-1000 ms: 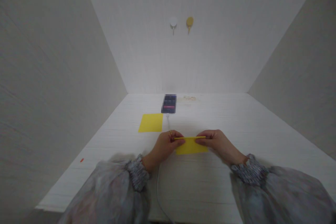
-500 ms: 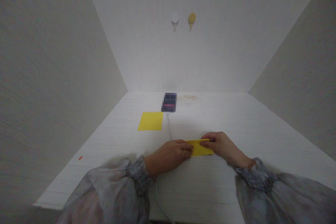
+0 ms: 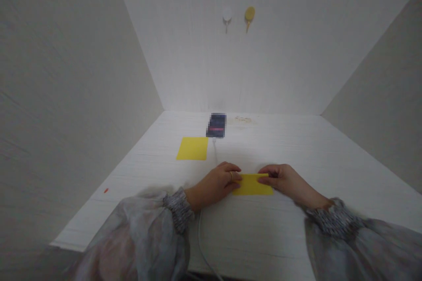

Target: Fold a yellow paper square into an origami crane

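A folded yellow paper point(image 3: 252, 185) lies flat on the white table point(image 3: 290, 149) in front of me. My left hand point(image 3: 219, 181) rests on its left end, fingers curled and pressing down, a ring on one finger. My right hand point(image 3: 283, 178) presses on the paper's upper right edge with its fingertips together. Both wrists wear grey gathered sleeves.
A second yellow sheet point(image 3: 193, 148) lies flat further back on the left. Behind it stands a dark phone point(image 3: 216, 125) with a white cable point(image 3: 201, 241) running toward me. Two hooks, white point(image 3: 226, 15) and yellow point(image 3: 249, 14), hang on the back wall. A small red speck point(image 3: 106, 190) lies left.
The raised top flap has been folded down flat onto the paper. My left hand slid onto the paper's left end; my right hand stayed at the right edge.
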Demonstrator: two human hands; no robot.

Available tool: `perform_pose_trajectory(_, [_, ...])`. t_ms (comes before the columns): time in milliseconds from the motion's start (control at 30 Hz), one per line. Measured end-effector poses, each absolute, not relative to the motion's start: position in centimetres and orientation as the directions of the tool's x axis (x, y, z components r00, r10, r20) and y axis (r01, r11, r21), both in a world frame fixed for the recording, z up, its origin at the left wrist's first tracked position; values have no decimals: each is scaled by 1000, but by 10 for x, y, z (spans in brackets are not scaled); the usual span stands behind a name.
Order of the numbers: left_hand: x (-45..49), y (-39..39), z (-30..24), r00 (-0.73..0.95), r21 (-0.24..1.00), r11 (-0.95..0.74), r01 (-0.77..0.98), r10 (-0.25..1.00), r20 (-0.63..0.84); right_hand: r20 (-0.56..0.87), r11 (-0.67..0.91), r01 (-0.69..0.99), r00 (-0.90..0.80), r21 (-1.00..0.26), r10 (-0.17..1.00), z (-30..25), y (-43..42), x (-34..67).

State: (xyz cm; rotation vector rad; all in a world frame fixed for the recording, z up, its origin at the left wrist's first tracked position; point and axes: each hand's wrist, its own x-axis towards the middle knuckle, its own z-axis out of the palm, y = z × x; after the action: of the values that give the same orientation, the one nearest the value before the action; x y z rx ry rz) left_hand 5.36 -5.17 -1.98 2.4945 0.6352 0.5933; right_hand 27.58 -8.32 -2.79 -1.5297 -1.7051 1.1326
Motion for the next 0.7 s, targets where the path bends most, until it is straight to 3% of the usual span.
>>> perform_pose_trajectory(700, [55,-48,-23,811,603,-730,322,542,222,-110,-14,535,-149,-845,983,-28,-82,276])
